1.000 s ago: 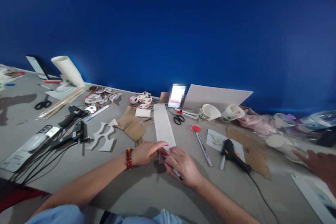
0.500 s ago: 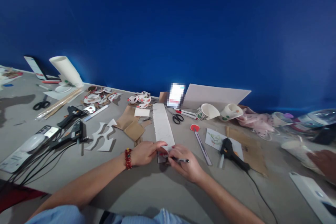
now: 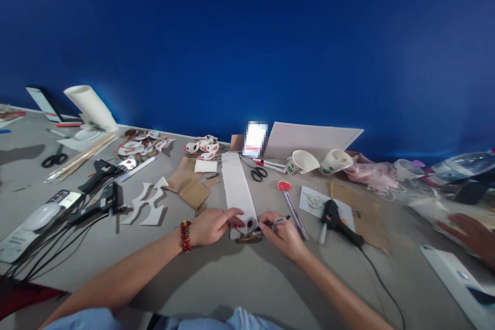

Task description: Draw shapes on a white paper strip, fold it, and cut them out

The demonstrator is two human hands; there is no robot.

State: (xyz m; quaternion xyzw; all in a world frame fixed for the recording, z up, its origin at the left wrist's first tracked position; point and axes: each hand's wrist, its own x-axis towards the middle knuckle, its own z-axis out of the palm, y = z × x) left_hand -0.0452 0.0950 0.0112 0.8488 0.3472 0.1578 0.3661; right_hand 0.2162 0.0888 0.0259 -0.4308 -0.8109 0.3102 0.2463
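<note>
A long white paper strip (image 3: 237,183) runs away from me on the grey table. At its near end lies a small white paper cut-out (image 3: 250,224) with a dark patch and a bit of red; brown edging shows below it. My left hand (image 3: 209,227), with a red bead bracelet, holds the cut-out down, index finger stretched over it and thumb at its side. In my right hand (image 3: 285,237) is a black-and-white marker pen (image 3: 281,220), its tip at the cut-out's right edge. The left hand's lower fingers are partly hidden.
Right of the strip lie scissors (image 3: 259,172), a craft knife (image 3: 296,214) and a black glue gun (image 3: 336,224). More glue guns (image 3: 104,201), curved white paper pieces (image 3: 149,206) and brown cardboard (image 3: 193,193) lie left. Another person's hand (image 3: 469,234) is at far right.
My right hand has moved slightly right with the marker, uncovering the cut-out and its dark patch. My left hand stays at the cut-out. The whole view has shifted a little.
</note>
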